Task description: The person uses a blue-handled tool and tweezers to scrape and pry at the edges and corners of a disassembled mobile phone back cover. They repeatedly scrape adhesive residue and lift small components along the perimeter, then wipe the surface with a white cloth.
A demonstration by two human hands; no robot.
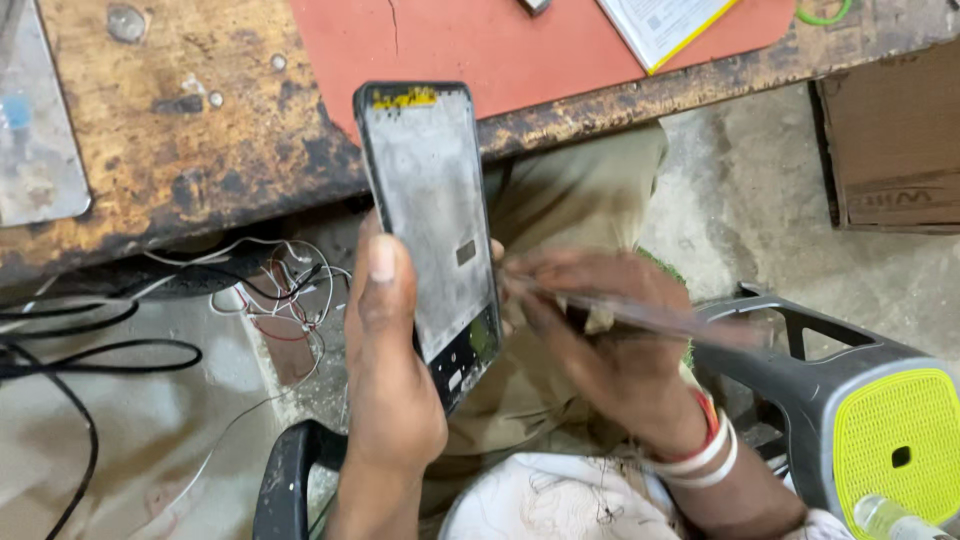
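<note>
My left hand (385,370) grips phone frame (432,235) upright | my right hand (600,340) pinches thin tool (640,318), blurred, at frame's edge | step: scraping, judged | next: steady strokes.

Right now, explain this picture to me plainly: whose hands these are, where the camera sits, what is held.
The single picture comes from a camera worn on a person's head, looking down at their own bare hands. The left hand holds up an opened phone frame, grey inside. The right hand, blurred, holds a thin tool beside the frame's edge. Behind is a worn wooden workbench with a red mat. Loose wires hang below; a grey and yellow stool stands at right.
</note>
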